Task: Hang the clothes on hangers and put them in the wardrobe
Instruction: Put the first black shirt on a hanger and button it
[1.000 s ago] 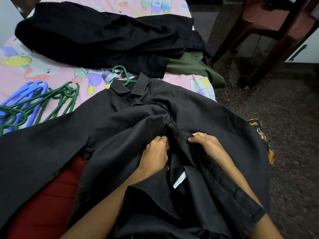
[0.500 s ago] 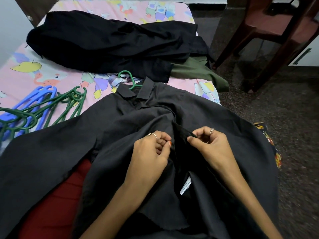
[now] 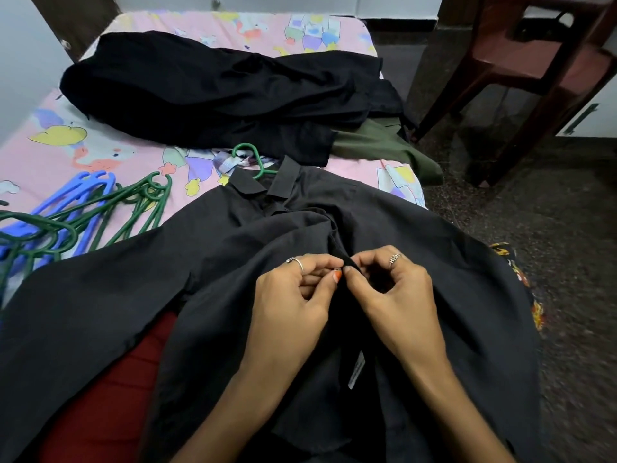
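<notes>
dark speckled floor (image 3: 551,202), reddish-brown chair (image 3: 534,61), cartoon-print bed (image 3: 100,155), perhaps a white cabinet (image 3: 597,118)

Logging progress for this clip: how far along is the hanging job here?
Early. Done: a green hanger sits inside the dark shirt. In hand: left hand and right hand pinch its front edges, apparently buttoning. Left: black clothes, olive garment, spare hangers; no wardrobe visible.

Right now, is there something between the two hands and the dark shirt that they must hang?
Nothing visible: the left hand and the right hand already pinch the dark shirt at its front opening. The green hanger is already at its collar.
</notes>
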`<act>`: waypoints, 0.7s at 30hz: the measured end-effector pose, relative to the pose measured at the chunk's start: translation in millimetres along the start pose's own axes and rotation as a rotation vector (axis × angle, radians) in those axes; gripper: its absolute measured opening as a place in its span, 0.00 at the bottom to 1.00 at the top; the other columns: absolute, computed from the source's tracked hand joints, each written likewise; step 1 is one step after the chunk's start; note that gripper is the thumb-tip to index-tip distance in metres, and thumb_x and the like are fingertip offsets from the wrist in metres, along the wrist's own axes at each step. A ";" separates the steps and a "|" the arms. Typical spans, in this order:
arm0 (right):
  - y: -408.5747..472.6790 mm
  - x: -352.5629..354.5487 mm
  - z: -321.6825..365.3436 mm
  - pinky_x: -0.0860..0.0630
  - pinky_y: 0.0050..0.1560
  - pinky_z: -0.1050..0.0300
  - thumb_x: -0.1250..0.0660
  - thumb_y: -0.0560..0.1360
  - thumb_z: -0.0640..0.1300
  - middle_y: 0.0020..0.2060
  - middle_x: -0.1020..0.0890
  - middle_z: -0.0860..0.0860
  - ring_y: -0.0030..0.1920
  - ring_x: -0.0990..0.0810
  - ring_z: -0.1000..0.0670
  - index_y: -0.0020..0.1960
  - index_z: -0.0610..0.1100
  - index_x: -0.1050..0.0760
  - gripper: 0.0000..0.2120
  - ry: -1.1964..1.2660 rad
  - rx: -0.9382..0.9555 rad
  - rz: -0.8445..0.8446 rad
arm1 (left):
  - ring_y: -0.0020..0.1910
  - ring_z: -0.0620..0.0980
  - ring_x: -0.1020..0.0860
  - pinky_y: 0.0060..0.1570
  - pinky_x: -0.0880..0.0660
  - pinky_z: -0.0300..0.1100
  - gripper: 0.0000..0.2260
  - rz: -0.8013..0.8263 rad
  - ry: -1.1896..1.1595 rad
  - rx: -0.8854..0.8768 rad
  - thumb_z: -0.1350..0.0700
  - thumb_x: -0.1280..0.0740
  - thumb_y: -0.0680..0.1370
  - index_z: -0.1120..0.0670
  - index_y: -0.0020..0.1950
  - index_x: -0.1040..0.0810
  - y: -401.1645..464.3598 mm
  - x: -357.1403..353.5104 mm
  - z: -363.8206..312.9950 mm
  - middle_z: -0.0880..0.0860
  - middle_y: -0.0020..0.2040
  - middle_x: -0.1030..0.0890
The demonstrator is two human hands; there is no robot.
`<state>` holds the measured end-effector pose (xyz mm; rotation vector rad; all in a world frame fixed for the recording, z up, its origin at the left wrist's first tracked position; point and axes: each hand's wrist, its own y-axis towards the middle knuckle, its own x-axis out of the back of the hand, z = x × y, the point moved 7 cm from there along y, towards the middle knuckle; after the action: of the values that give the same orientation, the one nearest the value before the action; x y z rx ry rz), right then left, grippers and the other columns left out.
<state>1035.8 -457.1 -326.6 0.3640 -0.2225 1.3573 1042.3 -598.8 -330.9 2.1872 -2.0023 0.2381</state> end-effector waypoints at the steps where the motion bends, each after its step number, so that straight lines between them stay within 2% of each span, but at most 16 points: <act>1: -0.5 0.4 0.0 0.29 0.38 0.69 0.30 0.66 0.46 0.34 0.21 0.54 0.36 0.22 0.55 0.39 0.46 0.20 0.04 0.007 -0.002 -0.002 | 0.40 0.39 0.18 0.43 0.23 0.31 0.09 -0.007 0.004 -0.004 0.66 0.30 0.74 0.52 0.47 0.16 -0.1 0.0 -1.2 0.46 0.40 0.16; 4: -2.1 1.6 0.1 0.29 0.38 0.70 0.29 0.67 0.45 0.34 0.21 0.54 0.36 0.23 0.56 0.39 0.45 0.21 0.04 0.015 0.006 -0.026 | 0.40 0.39 0.18 0.43 0.23 0.31 0.09 -0.028 0.035 -0.046 0.66 0.29 0.74 0.52 0.47 0.16 0.6 -0.1 -5.5 0.44 0.41 0.17; 8: -4.6 4.9 -0.5 0.29 0.40 0.69 0.27 0.70 0.36 0.35 0.21 0.53 0.37 0.22 0.56 0.39 0.45 0.21 0.06 0.049 0.040 -0.060 | 0.42 0.40 0.18 0.43 0.23 0.31 0.09 -0.044 0.048 -0.075 0.66 0.29 0.73 0.53 0.47 0.15 1.4 0.0 -9.5 0.44 0.42 0.18; 13: -8.6 4.7 4.1 0.27 0.42 0.69 0.29 0.69 0.41 0.37 0.19 0.53 0.40 0.20 0.55 0.40 0.45 0.19 0.01 0.110 0.072 -0.084 | 0.41 0.42 0.17 0.45 0.21 0.38 0.10 -0.063 -0.026 0.016 0.64 0.29 0.74 0.48 0.44 0.17 2.6 -1.3 -6.5 0.47 0.40 0.16; 17: -11.7 6.1 7.3 0.27 0.43 0.69 0.30 0.69 0.41 0.37 0.19 0.55 0.41 0.20 0.56 0.40 0.49 0.20 0.04 0.153 0.093 -0.112 | 0.36 0.43 0.18 0.42 0.21 0.37 0.08 -0.052 -0.169 0.136 0.66 0.28 0.72 0.52 0.42 0.18 3.9 -3.1 -0.7 0.49 0.36 0.16; 21: -14.2 5.1 7.3 0.27 0.45 0.68 0.31 0.70 0.39 0.39 0.19 0.54 0.42 0.20 0.56 0.43 0.44 0.19 0.03 0.160 0.130 -0.108 | 0.33 0.43 0.20 0.36 0.24 0.32 0.05 -0.052 -0.436 0.271 0.67 0.29 0.72 0.58 0.41 0.19 2.3 -7.6 5.4 0.51 0.32 0.18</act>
<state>1051.1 -457.6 -319.8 0.3681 0.0184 1.2900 1039.4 -592.9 -337.8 2.6452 -2.2354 0.0238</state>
